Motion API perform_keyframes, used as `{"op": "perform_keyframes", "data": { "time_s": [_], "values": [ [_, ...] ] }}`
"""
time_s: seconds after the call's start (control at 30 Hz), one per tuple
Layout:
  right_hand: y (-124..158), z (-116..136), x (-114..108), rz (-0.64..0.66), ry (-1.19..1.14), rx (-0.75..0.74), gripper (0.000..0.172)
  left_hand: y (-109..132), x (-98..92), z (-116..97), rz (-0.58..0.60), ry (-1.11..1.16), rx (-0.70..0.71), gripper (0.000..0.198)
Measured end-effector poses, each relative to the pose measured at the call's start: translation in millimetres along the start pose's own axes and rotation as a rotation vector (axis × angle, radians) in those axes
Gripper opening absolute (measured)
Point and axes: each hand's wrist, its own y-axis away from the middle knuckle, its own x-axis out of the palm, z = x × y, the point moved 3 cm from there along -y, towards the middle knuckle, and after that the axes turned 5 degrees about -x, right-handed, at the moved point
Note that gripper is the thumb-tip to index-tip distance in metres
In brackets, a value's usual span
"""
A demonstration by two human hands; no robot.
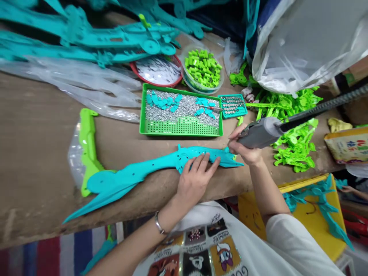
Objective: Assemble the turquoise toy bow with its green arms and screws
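Observation:
A long teal plastic toy weapon piece point(161, 163), shaped like a bow or blade, lies along the front of the bench, with a lime green part point(87, 134) joined at its left end. My left hand point(195, 176) rests flat on its right half, fingers stretched and slightly spread. My right hand point(247, 153) is wrapped round a grey electric screwdriver point(258, 133) with a black coiled cable point(324, 105). The screwdriver is tilted, its working end by the teal piece's right end. The tip is hidden behind my fingers.
Behind the piece stands a green tray point(181, 132) of screws and small teal parts. A teal screw rack point(233, 106), a tub point(188, 82) of lime parts and a red basket point(156, 83) adjoin it. Lime parts point(296, 153) heap at right; teal pieces point(86, 38) stack at back left.

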Motion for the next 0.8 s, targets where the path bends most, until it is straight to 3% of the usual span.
{"op": "perform_keyframes", "data": {
  "time_s": [0.07,0.17,0.33,0.43,0.57,0.8],
  "values": [
    [-14,8,16,0.010,-0.114,-0.142,0.029,0,1.8,-1,0.000,-0.010,-0.005,0.059],
    [-34,12,50,-0.084,-0.246,-0.323,0.027,-1,1.6,-1,-0.017,0.005,-0.013,0.057],
    [-60,0,118,-0.079,-0.334,-0.289,0.031,8,-20.3,13,-0.103,0.209,-0.032,0.054],
    [-68,-7,144,-0.029,-0.316,-0.244,0.036,22,-40.1,34,-0.172,0.200,-0.208,0.063],
    [-72,-13,160,0.037,-0.292,-0.220,0.040,39,-53.0,62,-0.149,0.081,-0.416,0.090],
    [-76,-18,167,0.024,-0.251,-0.185,0.036,44,-44.3,69,-0.096,0.017,-0.394,0.088]
  ]
}}
